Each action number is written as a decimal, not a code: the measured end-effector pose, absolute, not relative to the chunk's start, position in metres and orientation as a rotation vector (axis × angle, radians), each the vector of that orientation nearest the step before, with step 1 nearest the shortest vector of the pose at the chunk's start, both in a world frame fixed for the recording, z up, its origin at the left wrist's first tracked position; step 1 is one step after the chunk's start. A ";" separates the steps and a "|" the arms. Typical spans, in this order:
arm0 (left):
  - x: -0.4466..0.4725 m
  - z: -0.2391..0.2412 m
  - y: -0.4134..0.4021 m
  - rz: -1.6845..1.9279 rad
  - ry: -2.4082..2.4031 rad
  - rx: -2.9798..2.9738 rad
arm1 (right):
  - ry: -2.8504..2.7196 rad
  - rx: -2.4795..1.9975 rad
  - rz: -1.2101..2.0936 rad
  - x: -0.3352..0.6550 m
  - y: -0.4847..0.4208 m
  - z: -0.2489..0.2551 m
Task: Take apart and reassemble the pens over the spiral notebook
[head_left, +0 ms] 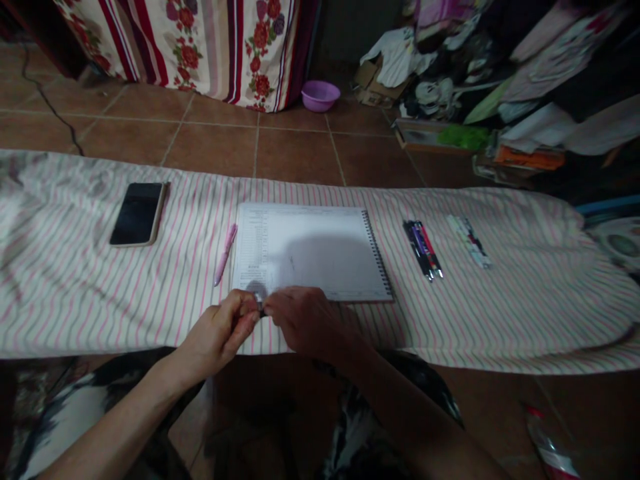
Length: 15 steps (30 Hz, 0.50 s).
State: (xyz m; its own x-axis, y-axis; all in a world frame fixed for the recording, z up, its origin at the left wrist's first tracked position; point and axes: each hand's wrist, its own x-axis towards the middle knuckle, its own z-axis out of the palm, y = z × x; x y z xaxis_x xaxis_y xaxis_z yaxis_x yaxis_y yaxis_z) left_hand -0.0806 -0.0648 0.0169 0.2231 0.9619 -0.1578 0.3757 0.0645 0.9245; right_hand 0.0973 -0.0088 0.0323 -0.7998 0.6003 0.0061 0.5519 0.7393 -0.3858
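Observation:
My left hand point(235, 327) and my right hand point(300, 317) meet just over the near edge of a spiral notebook point(325, 247). Both are closed, fingertips pinched together. A small dark bit shows between them, too little to name; the fingers hide the rest. The notebook lies open at a page with printed lines down its left side, its spiral binding on the right. My forearm's shadow falls across the page. Left of the notebook lies a pink pen point(226, 255).
Farther left lies a phone point(139, 215), screen dark. To the right are a bundle of dark, purple and red pens point(423, 250) and a group of whitish pens point(470, 241). All rest on a striped cloth point(320, 190). On the tiled floor beyond stands a purple basin point(321, 97).

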 end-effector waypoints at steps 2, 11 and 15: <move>-0.079 0.015 -0.065 0.731 1.297 1.456 | -2.852 -1.005 0.628 0.098 -0.008 0.034; -0.078 0.000 -0.057 0.898 1.305 1.147 | -2.651 -0.831 0.657 0.101 0.006 0.024; -0.079 0.004 -0.058 0.876 1.342 1.145 | -2.690 -0.880 0.579 0.099 0.002 0.023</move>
State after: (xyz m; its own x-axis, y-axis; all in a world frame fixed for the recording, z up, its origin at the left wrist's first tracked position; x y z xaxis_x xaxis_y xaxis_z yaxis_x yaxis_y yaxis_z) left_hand -0.0794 -0.0576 0.0035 0.0809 0.9598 -0.2688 0.1403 0.2561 0.9564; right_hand 0.0987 0.0024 0.0232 -0.7856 0.6085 0.1123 0.5085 0.7382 -0.4432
